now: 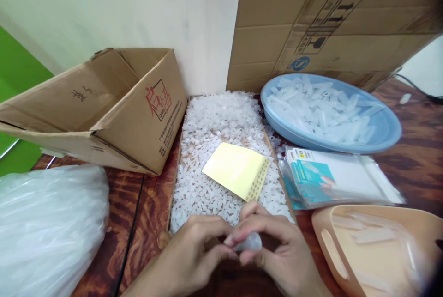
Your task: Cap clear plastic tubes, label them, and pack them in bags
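My left hand [199, 253] and my right hand [277, 246] meet at the bottom centre, fingers pinched on one small translucent plastic tube [252, 241]. Its round end faces right; the rest is hidden by the fingers. Just beyond them lies a shallow cardboard tray [176, 184] filled with many small clear plastic pieces [221, 107]. A yellow sheet [235, 167] with rows of small dots along its right edge rests on top of the pieces.
On the left stand an open cardboard box [138, 126] and a white plastic bag [51, 223]. At right are a blue basin [297, 137] of clear tubes, packaged packets [332, 179] and a peach bin [332, 251] holding clear pieces. A large carton [270, 33] stands behind.
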`<action>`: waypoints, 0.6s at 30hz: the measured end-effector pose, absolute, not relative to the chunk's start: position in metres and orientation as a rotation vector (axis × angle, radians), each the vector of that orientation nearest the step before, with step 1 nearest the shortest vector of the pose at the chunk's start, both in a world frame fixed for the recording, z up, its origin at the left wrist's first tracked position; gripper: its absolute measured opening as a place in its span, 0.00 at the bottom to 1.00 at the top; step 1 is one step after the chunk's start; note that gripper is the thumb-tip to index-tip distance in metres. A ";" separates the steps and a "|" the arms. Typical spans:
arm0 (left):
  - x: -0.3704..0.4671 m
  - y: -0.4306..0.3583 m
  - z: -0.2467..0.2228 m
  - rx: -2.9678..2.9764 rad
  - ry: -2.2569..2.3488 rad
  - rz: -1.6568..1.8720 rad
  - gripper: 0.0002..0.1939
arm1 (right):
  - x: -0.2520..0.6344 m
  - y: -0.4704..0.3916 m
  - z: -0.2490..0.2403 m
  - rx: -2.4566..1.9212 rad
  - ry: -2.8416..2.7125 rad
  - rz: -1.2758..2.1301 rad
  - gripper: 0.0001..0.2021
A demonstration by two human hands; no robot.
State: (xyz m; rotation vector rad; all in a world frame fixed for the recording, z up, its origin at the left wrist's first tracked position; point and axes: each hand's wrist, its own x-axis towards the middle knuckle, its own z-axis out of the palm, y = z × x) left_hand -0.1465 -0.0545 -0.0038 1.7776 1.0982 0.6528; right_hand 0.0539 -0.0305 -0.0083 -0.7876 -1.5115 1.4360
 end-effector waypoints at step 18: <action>-0.120 -0.002 -0.023 2.840 1.284 0.643 0.19 | 0.067 -0.023 -0.027 -1.212 -0.893 0.925 0.11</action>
